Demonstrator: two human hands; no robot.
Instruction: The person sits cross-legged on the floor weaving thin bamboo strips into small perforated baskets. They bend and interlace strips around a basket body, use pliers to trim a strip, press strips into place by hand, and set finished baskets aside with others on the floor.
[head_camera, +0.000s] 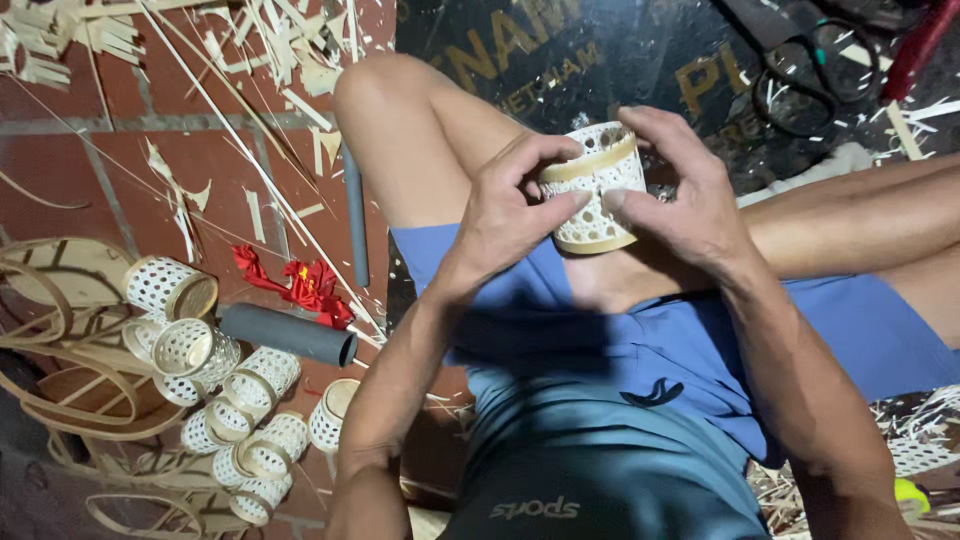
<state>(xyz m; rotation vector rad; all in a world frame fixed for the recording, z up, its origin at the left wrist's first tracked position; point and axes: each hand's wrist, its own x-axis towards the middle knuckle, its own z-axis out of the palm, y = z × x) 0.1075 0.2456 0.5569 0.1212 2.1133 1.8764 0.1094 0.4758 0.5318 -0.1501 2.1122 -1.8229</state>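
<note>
Both hands closed on woven cup (596, 190) | left hand (505, 215) | right hand (690, 195) | cup between fingertips, above lap

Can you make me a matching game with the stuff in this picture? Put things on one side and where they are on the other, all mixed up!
Things:
1. small woven basket
2. grey tube
3. scissors
4. red scrap

Places:
A. top right, on the dark mat
B. held between the left hand and the right hand
C. on the brick floor, just above the grey tube
D. lying beside the pile of finished baskets

Pairs: 1-B, 2-D, 3-A, 4-C
</note>
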